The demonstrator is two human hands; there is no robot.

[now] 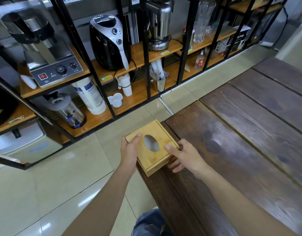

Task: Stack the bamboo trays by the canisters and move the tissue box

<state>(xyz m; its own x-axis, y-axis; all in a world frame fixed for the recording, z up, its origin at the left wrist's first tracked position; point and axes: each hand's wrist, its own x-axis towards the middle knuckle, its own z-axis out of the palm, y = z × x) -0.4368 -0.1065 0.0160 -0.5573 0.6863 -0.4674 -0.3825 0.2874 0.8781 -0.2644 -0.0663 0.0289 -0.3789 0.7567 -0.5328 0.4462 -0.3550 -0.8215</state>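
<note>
While both hands hold it, the square bamboo tissue box with an oval opening (pixel 152 145) sits at the corner of the dark wooden table (pixel 232 142); the left hand (pixel 129 150) grips its left side; the right hand (pixel 184 157) grips its right side, thumb on the lid.

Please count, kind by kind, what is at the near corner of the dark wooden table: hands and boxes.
Hands: 2, left hand and right hand, both gripping the box.
Bamboo tissue box: 1, at the table corner.
Total: 3
</note>
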